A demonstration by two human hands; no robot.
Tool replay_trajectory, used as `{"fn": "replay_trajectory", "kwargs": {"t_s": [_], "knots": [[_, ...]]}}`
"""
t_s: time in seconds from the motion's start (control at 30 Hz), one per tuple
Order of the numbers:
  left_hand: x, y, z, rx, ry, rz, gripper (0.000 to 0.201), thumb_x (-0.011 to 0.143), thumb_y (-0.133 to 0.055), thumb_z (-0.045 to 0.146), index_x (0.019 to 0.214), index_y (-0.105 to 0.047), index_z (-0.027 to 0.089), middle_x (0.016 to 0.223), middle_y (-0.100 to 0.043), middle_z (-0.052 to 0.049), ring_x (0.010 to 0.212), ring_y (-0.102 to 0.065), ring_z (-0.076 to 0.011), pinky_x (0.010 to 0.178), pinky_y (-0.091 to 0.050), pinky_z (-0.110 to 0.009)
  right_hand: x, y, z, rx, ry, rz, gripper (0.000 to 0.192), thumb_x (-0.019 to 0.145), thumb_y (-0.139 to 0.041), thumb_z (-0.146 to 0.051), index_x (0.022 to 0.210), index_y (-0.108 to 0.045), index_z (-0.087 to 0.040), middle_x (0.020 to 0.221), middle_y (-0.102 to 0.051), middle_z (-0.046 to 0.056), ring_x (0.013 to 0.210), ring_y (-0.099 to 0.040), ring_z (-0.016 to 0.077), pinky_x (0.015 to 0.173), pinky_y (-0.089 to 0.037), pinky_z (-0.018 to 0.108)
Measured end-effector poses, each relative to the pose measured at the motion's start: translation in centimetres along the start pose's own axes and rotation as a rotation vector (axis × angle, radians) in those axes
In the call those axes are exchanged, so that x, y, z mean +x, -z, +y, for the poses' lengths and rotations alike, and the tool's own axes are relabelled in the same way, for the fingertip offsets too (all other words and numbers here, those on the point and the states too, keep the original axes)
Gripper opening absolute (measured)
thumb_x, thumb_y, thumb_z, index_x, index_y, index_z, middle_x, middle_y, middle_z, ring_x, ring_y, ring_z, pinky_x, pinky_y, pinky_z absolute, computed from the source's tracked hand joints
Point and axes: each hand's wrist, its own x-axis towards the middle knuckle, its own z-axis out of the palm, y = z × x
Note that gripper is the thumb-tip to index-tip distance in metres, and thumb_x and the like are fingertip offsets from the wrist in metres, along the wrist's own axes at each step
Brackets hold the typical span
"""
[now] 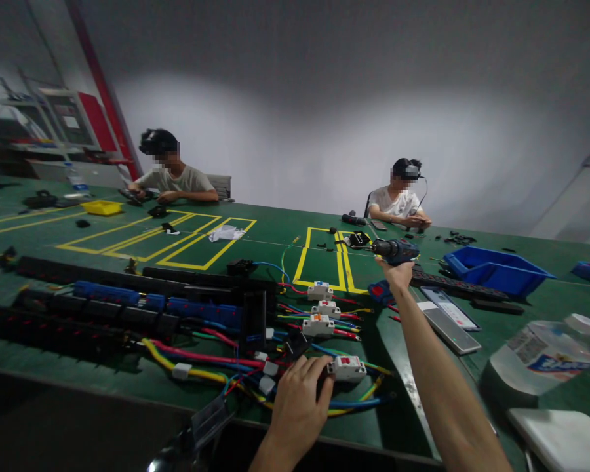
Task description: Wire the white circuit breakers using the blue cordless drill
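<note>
My right hand (398,272) is wrapped round the grip of a cordless drill (396,250), held up over the table with its chuck facing left. At the table's near edge, my left hand (299,400) has its thumb and fingers at the left end of a white circuit breaker (348,368) with a red switch. Wires in red, blue and yellow-green run beneath and beside it. Beyond this hand lie more breakers, one with an orange switch (318,325), one red (326,309) and one blue (319,290). Black power strips (128,311) with blue parts stretch away to the left.
A blue bin (496,270), two phones (447,324) and a clear bottle (541,360) stand on the right. A white device (560,439) lies at the near right corner. Two people wearing headsets sit across the green table (270,229), near a yellow tray (101,207).
</note>
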Motion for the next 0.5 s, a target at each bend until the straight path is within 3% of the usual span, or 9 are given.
{"fn": "replay_trajectory", "kwargs": {"t_s": [0.13,0.27,0.5], "knots": [[0.0,-0.1,0.0,0.003,-0.005,0.014,0.030,0.096,-0.051,0.018,0.122,-0.063,0.027,0.113,-0.072,-0.002,0.103,-0.063,-0.0256,0.092,-0.050,-0.045,-1.2,-1.2,-1.3,-0.129,-0.083,0.015,0.111,0.063,-0.082,-0.052,0.142,-0.028,0.004,0.136,-0.048,0.037,0.130,-0.048,0.0457,0.111,-0.039,0.051],[-0.1,-0.1,-0.1,0.005,-0.015,0.023,0.032,0.096,-0.051,0.018,0.124,-0.063,0.026,0.114,-0.071,-0.002,0.104,-0.063,-0.0256,0.092,-0.051,-0.045,-2.3,-1.4,-1.7,-0.216,-0.029,-0.005,0.105,0.075,-0.072,-0.052,0.144,-0.021,0.009,0.140,-0.042,0.038,0.135,-0.042,0.0448,0.116,-0.031,0.048],[0.0,-0.3,-0.3,0.025,-0.030,0.039,0.032,0.094,-0.052,0.017,0.122,-0.064,0.027,0.112,-0.072,-0.002,0.102,-0.065,-0.0256,0.090,-0.052,-0.044,-3.0,2.0,0.1,-0.396,0.155,-0.270,0.082,0.085,-0.059,-0.052,0.144,-0.028,-0.004,0.135,-0.054,0.023,0.125,-0.055,0.0298,0.102,-0.045,0.033]]}}
